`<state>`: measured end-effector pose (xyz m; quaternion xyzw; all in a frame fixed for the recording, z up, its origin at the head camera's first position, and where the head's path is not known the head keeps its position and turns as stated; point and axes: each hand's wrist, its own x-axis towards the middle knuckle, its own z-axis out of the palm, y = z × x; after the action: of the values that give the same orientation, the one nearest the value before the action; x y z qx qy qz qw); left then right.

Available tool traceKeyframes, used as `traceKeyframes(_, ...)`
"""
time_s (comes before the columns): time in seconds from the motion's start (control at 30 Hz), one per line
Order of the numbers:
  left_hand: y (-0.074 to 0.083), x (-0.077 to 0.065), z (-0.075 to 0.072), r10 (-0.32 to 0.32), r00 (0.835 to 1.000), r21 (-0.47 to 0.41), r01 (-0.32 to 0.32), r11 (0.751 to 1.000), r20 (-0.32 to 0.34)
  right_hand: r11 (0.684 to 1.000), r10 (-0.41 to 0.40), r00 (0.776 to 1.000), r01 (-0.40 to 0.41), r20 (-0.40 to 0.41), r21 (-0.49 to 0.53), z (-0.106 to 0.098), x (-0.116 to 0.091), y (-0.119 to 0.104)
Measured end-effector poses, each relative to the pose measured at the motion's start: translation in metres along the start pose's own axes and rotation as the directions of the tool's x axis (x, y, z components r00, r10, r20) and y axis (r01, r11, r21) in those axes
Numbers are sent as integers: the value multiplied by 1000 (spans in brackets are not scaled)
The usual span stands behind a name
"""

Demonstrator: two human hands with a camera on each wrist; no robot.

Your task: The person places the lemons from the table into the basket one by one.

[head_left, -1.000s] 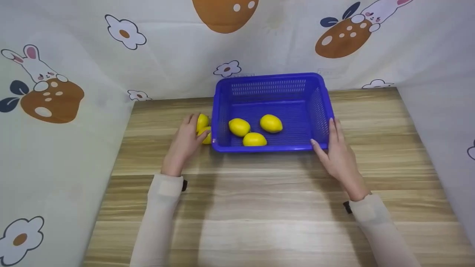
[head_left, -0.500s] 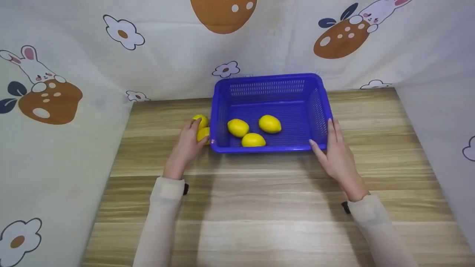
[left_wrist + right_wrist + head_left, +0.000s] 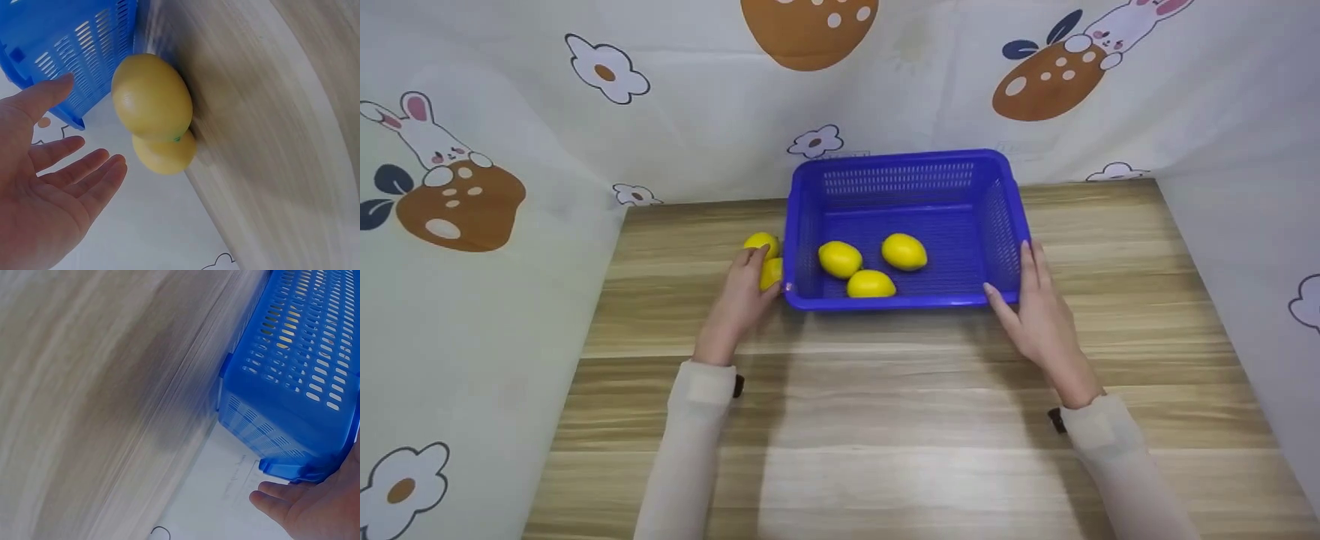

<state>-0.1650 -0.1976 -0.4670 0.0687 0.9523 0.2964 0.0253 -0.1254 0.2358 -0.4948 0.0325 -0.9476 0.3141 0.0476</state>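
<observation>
- Touching blue rectangular slotted plastic basket (image 3: 922, 302) on wood-grain desk (image 3: 915, 405): right hand (image 3: 1046, 322), fingers straight.
- Left hand (image 3: 737, 304): fingers apart, just beside two yellow oval lemons (image 3: 151, 95) left of basket.
- Three yellow lemons (image 3: 904, 252) inside basket.

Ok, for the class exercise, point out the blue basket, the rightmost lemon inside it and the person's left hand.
Blue basket (image 3: 950, 247): head view, on its bare floor.
Rightmost lemon (image 3: 904, 252): head view, mid-body.
Left hand (image 3: 740, 301): head view, back of the hand.
</observation>
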Motion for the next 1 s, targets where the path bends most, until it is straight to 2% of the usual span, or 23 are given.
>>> traceKeyframes(0.5, -6, 3, 13, 49, 998, 9, -49, 999, -36, 1000, -5, 1000, 5, -5, 5, 1, 0, 1)
traceKeyframes(1.0, -14, 8, 23, 63, 997, 50, -62, 997, -35, 1000, -13, 1000, 13, -8, -6, 1, 0, 1)
